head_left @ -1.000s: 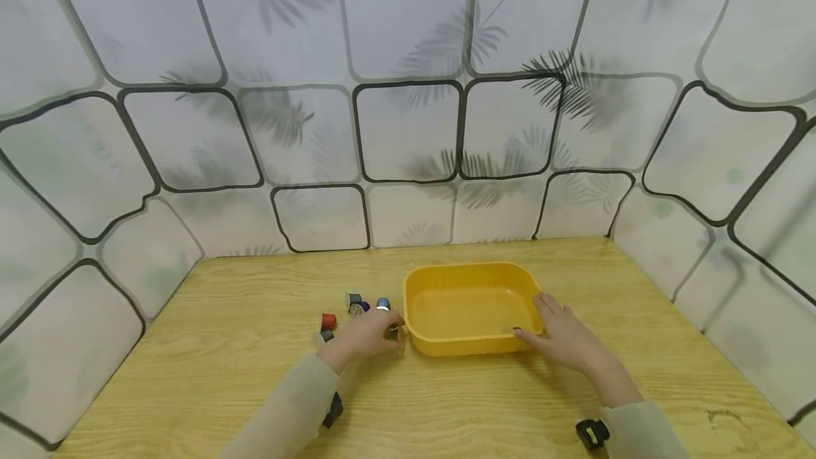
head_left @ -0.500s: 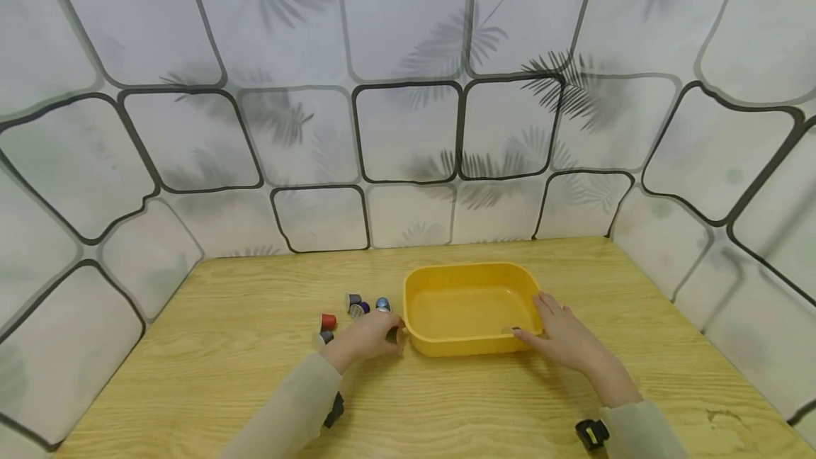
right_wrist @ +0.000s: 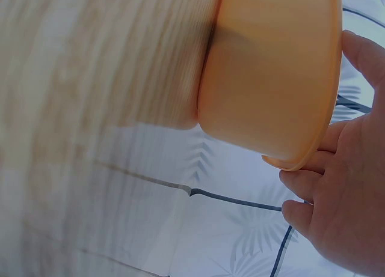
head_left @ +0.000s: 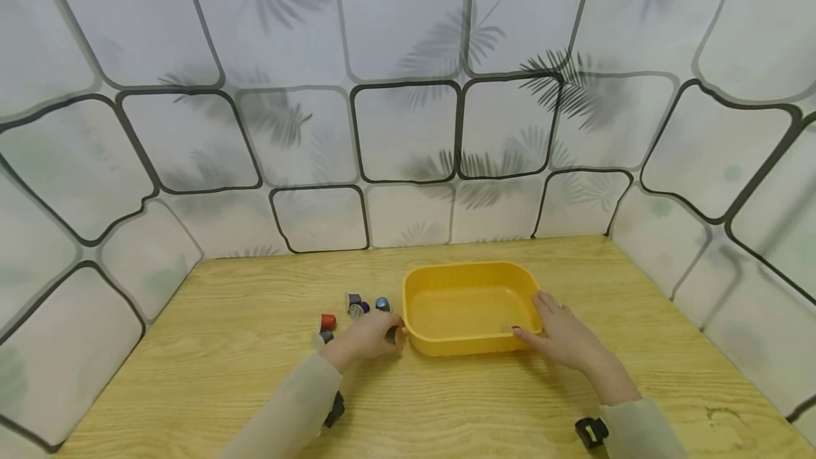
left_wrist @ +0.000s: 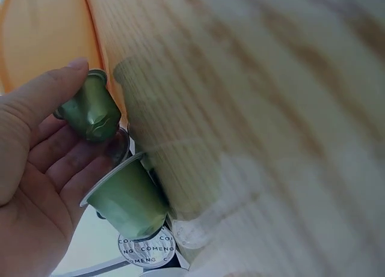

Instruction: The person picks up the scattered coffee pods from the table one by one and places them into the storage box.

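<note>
Between thumb and fingers my left hand (head_left: 366,337) pinches a dark green coffee capsule (left_wrist: 95,109), just off the near left corner of a yellow plastic tray (head_left: 472,348). A lighter green coffee capsule (left_wrist: 129,199) shows close to the lower fingers in the left wrist view; whether they touch it I cannot tell. My right hand (head_left: 567,337) rests on the tray's near right corner, thumb on the front rim and fingers along the right side. Seen from the right wrist, some fingertips pass behind the tray's rim (right_wrist: 331,103).
Left of the tray lie a blue capsule (head_left: 382,304), a red capsule (head_left: 328,322) and several grey or purple ones. All stand on a wood-grain table (head_left: 446,402). Patterned white cloth walls (head_left: 408,126) enclose its back and sides.
The left hand's fingers have shifted slightly around the green capsule, which shows a little more in the head view. The tray and the right hand have stayed in place.
</note>
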`<move>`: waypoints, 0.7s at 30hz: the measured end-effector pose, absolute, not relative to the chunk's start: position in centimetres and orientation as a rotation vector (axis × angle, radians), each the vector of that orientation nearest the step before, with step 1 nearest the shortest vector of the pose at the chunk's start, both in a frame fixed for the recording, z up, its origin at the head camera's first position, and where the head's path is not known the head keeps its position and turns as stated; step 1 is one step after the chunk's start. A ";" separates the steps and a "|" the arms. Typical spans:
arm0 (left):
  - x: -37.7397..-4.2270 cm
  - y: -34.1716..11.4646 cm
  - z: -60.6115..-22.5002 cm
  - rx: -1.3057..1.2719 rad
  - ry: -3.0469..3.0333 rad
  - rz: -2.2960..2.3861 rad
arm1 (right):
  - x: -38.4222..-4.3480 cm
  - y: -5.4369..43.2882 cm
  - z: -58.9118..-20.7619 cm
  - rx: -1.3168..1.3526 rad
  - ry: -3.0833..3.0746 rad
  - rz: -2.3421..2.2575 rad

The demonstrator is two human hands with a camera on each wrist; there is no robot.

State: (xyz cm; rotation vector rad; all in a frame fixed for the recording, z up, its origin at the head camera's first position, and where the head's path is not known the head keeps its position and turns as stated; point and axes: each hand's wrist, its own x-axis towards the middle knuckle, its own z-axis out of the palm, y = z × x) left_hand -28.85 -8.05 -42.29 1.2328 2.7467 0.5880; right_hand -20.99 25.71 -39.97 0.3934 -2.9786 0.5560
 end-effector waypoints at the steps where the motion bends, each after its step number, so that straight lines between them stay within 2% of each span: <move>1: -28.9 -8.1 -42.4 1.228 2.748 0.603 | -21.0 25.7 -40.0 0.393 -2.978 0.556; 12: -28.8 -9.0 -42.0 1.182 2.814 0.763 | -21.0 25.7 -40.1 0.386 -2.972 0.568; 21: -28.6 -9.8 -40.7 0.947 2.741 1.076 | -21.1 25.7 -40.1 0.388 -2.973 0.560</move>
